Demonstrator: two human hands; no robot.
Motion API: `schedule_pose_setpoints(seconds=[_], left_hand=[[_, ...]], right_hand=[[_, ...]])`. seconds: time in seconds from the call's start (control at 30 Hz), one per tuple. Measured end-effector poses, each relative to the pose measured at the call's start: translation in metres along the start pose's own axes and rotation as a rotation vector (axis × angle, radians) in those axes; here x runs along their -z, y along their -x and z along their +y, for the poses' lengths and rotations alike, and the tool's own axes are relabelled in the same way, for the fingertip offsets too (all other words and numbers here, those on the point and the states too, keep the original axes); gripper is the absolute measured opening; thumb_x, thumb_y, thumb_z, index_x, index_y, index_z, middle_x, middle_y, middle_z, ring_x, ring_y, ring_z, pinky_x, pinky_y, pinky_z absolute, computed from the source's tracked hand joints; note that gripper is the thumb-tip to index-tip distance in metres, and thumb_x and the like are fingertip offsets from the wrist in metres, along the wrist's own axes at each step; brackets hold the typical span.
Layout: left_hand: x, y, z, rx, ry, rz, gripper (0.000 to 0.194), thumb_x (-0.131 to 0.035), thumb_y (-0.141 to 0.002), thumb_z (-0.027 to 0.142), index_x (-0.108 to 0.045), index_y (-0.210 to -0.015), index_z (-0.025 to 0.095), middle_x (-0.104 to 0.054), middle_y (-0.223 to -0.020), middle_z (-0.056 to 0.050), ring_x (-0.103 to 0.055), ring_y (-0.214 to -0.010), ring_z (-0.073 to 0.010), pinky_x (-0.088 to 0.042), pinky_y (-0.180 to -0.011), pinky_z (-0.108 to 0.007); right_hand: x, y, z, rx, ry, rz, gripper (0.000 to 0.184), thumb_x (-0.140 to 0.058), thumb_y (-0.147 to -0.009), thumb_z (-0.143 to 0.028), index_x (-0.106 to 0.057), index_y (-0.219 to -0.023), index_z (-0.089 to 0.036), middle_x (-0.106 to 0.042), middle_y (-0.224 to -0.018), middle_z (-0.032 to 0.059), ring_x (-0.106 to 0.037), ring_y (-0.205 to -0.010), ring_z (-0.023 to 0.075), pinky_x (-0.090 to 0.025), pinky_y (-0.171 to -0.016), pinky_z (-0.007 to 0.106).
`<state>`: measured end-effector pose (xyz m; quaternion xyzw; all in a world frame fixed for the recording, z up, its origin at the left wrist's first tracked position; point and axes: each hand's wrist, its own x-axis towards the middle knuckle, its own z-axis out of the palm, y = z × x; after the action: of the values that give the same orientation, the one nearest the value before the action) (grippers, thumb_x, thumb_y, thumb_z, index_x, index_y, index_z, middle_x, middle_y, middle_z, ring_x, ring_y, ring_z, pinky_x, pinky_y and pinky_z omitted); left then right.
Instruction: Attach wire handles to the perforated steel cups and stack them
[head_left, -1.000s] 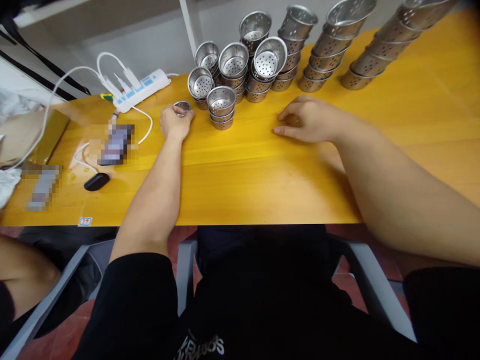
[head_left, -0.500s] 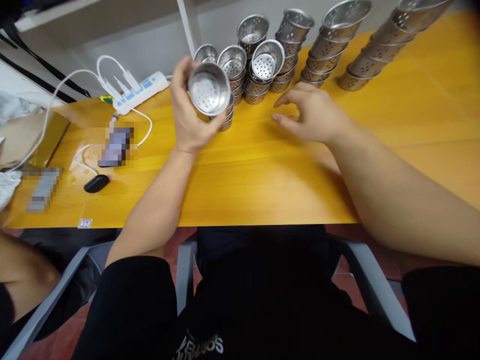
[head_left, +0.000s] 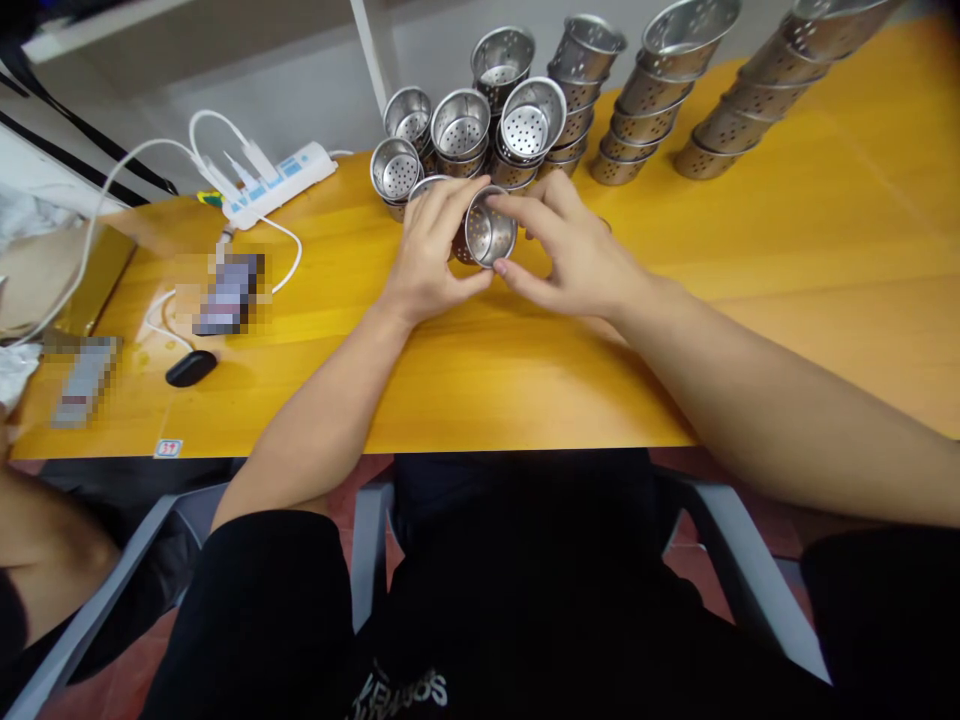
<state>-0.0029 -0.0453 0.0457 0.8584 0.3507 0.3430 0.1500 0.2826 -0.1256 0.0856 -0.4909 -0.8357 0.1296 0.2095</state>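
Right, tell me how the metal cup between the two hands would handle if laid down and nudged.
The metal cup is probably stiff, judging by its evenly round metal rim. It is likely light for its size, being hollow and pierced with holes. Laid on its side, it might roll easily, since its wall is round.
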Motion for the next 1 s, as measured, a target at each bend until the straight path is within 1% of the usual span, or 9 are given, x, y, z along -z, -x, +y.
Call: schedule_pose_setpoints(seconds=[0.1, 0.2, 0.27, 0.43, 0.6, 0.7, 0.8, 0.87, 1.0], left_hand=[[0.002, 0.002, 0.007, 0.009, 0.001, -0.002, 0.103, -0.107, -0.091, 0.09, -0.073, -0.177, 0.044, -0.073, -0.192, -0.006, -0.063, -0.189, -0.0489, -0.04, -0.169, -0.071], [0.004, 0.002, 0.014, 0.043, 0.043, -0.006, 0.108, -0.103, -0.086, 0.105, -0.077, -0.171, 0.043, -0.074, -0.19, -0.006, -0.064, -0.188, -0.0488, -0.041, -0.169, -0.07], [0.004, 0.001, 0.017, 0.064, 0.07, -0.02, 0.108, -0.103, -0.084, 0.108, -0.08, -0.166, 0.042, -0.075, -0.189, -0.007, -0.063, -0.189, -0.0499, -0.039, -0.17, -0.07], [0.0, -0.002, 0.012, 0.078, 0.088, -0.03, 0.096, -0.113, -0.087, 0.088, -0.08, -0.166, 0.043, -0.075, -0.191, -0.006, -0.059, -0.191, -0.0526, -0.035, -0.17, -0.074], [0.0, -0.002, 0.001, 0.033, 0.033, -0.028, 0.101, -0.114, -0.087, 0.073, -0.074, -0.176, 0.048, -0.071, -0.192, -0.004, -0.056, -0.192, -0.0523, -0.033, -0.171, -0.073], [0.0, -0.002, -0.002, 0.025, 0.008, -0.028, 0.099, -0.111, -0.09, 0.074, -0.073, -0.178, 0.05, -0.07, -0.192, -0.005, -0.056, -0.19, -0.0527, -0.035, -0.17, -0.072], [-0.004, -0.003, -0.007, -0.023, -0.013, -0.031, 0.098, -0.105, -0.096, 0.079, -0.07, -0.182, 0.05, -0.068, -0.193, -0.006, -0.056, -0.19, -0.0535, -0.037, -0.168, -0.072], [-0.008, -0.004, -0.012, -0.069, -0.038, -0.013, 0.097, -0.098, -0.101, 0.084, -0.067, -0.186, 0.049, -0.068, -0.192, -0.008, -0.058, -0.187, -0.0539, -0.039, -0.165, -0.076], [-0.016, -0.005, -0.022, -0.157, -0.114, -0.003, 0.096, -0.083, -0.111, 0.088, -0.059, -0.193, 0.043, -0.068, -0.191, -0.015, -0.061, -0.182, -0.0534, -0.046, -0.159, -0.079]], right_hand=[[-0.003, -0.002, 0.002, 0.008, 0.011, 0.006, 0.101, -0.056, -0.117, -0.101, -0.048, -0.205, -0.051, -0.063, -0.191, 0.0148, -0.058, -0.176, 0.0596, -0.05, -0.148, 0.08], [-0.007, -0.004, 0.008, 0.047, 0.035, 0.011, 0.107, -0.059, -0.112, -0.106, -0.043, -0.206, -0.057, -0.059, -0.195, 0.011, -0.051, -0.181, 0.0639, -0.043, -0.148, 0.091], [-0.01, -0.006, 0.012, 0.074, 0.052, 0.005, 0.112, -0.063, -0.108, -0.11, -0.041, -0.206, -0.06, -0.056, -0.199, 0.0078, -0.046, -0.185, 0.0652, -0.042, -0.148, 0.093], [-0.011, -0.007, 0.014, 0.078, 0.059, -0.037, 0.125, -0.079, -0.094, -0.117, -0.05, -0.201, -0.059, -0.054, -0.2, 0.0088, -0.043, -0.186, 0.0672, -0.043, -0.148, 0.092], [-0.004, -0.002, 0.013, 0.068, 0.005, -0.058, 0.105, -0.072, -0.101, -0.111, -0.046, -0.196, -0.074, -0.063, -0.195, 0.0, -0.043, -0.187, 0.0609, -0.032, -0.157, 0.092], [-0.001, 0.001, 0.011, 0.05, -0.019, -0.024, 0.096, -0.059, -0.109, -0.11, -0.048, -0.196, -0.071, -0.067, -0.19, 0.0031, -0.045, -0.184, 0.0594, -0.031, -0.157, 0.091], [-0.004, 0.0, 0.013, 0.027, -0.079, 0.048, 0.083, -0.05, -0.116, -0.107, -0.062, -0.186, -0.065, -0.069, -0.185, 0.0064, -0.054, -0.176, 0.0563, -0.041, -0.153, 0.088], [-0.011, -0.003, 0.019, 0.067, -0.15, 0.114, 0.084, -0.054, -0.114, -0.109, -0.073, -0.176, -0.057, -0.073, -0.177, 0.0112, -0.059, -0.169, 0.0567, -0.048, -0.148, 0.087], [-0.027, -0.014, 0.033, 0.216, -0.345, 0.276, 0.079, -0.079, -0.102, -0.112, -0.089, -0.144, -0.046, -0.079, -0.154, 0.0158, -0.068, -0.15, 0.0561, -0.057, -0.137, 0.085]])
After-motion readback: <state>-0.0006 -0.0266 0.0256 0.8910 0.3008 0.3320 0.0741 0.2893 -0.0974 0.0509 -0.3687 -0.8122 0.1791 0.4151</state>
